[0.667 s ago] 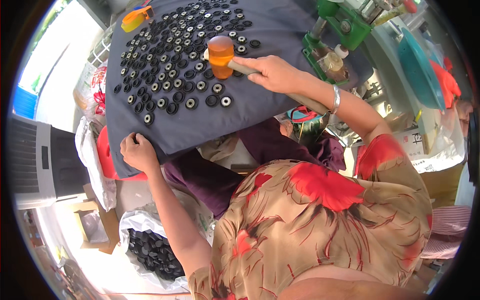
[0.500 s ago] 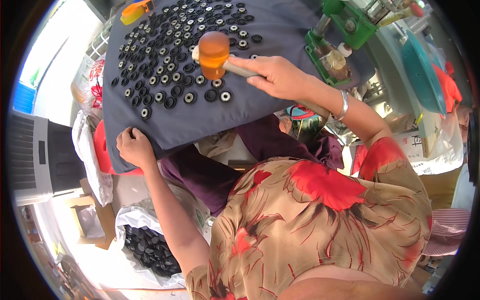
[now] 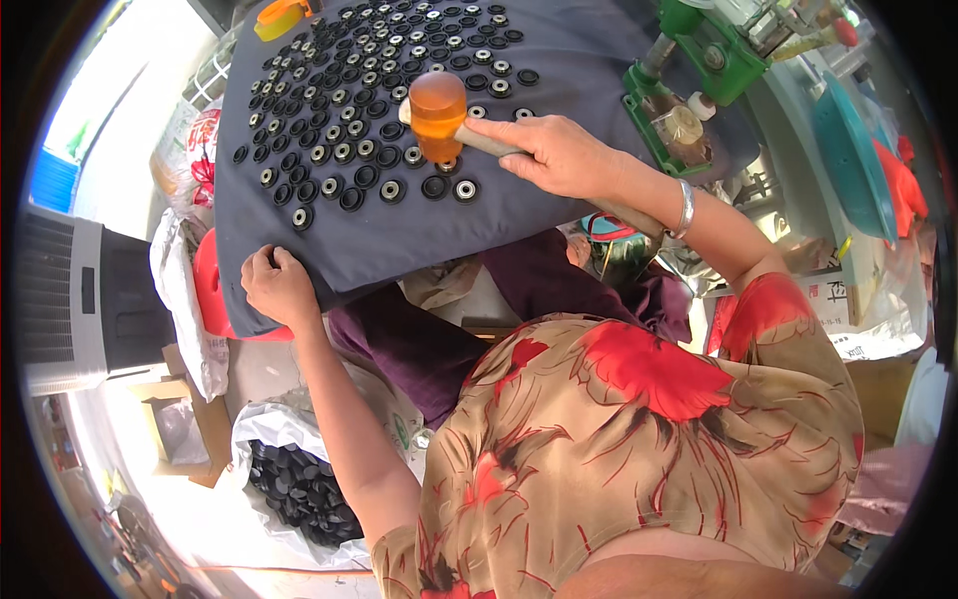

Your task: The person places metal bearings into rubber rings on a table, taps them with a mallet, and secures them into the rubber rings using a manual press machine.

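Observation:
My right hand (image 3: pixel 564 155) is wrapped around the pale handle of a mallet (image 3: pixel 437 100) with a translucent amber head. The lower face of that head is over one round black piece with a metal centre, partly covering it; whether they touch I cannot tell. Many similar black rings (image 3: pixel 365 177), several with silver bearing-like centres (image 3: pixel 392 190), lie spread across a dark grey cloth (image 3: pixel 399 240) on the table. At the cloth's near left corner rests my left hand (image 3: pixel 277 285), fingers curled in; anything inside them is hidden.
A green hand press (image 3: pixel 689 80) stands at the table's right. An orange-yellow tape roll (image 3: pixel 279 20) lies at the far left edge. Below left, a white bag (image 3: pixel 261 424) holds black discs. A red stool or tub (image 3: pixel 208 290) and a grey-black appliance (image 3: pixel 85 290) stand left.
The whole view has shifted slightly. Relative to the rings, the mallet head has come lower, covering more of the piece under it. My left hand stays at the corner.

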